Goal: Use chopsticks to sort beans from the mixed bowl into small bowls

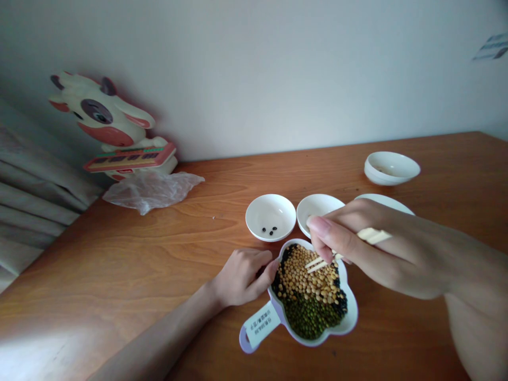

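Tan beans (pixel 292 267) crowd a lobed white dish (pixel 350 313) on the worktop (pixel 190 233), well in from its far edge, as chopsticks (pixel 373 235) dip among them. The right hand's (pixel 381 248) grip is closed around the sticks, their tips slightly apart; whether they pinch a bean cannot be told. On the side toward the worktop's left edge, the left hand (pixel 246 278) curls beside the dish, thumb at the rim. Good handling likely means keeping that thumb firm against sliding, closing the tips evenly across one bean's widest part and squeezing lightly, since smooth, rounded beans may skid toward the green beans (pixel 311 315) on the near side.
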`<state>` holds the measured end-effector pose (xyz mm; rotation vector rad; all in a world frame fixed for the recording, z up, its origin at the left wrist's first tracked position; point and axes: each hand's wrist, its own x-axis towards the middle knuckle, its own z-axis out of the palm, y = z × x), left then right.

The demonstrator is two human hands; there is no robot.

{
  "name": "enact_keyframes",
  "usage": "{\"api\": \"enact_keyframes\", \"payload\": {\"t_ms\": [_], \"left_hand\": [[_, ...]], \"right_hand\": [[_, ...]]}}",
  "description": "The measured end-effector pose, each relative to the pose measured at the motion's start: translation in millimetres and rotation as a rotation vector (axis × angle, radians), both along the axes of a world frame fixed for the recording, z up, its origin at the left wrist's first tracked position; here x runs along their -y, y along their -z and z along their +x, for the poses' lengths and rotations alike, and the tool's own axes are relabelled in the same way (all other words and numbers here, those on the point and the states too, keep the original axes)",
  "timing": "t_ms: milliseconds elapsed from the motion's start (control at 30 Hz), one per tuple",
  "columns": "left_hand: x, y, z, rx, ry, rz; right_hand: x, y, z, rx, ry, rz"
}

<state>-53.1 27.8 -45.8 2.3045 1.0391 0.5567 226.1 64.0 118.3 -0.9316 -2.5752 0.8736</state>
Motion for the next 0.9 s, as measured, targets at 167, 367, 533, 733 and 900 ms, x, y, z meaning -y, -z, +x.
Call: {"api": "enact_keyframes", "payload": {"t_ms": [167,367,533,733,900], "left_hand": [[0.1,0.3,0.4,-0.004,-0.006,0.002],[0.7,1.7,-0.5,-0.010,-0.004,0.005],[0.1,0.9,-0.2,-0.008,-0.004,0.006],[0.1,0.1,0.2,-0.004,-0.003,-0.002],[0.2,1.6,-0.7,-0.015,-0.002,0.007]], "right_hand": [[0.8,1.2,4.0,-0.005,0.012,-0.007],[1.7,2.3,4.9,0.012,0.019,0.012],[-0.1,1.6,1.0,0.007,-0.001,0.021],[-0.4,-0.1,-1.2,0.000,-0.008,0.044],[1.3,0.3,2.3,-0.012,0.003,0.051]]}}
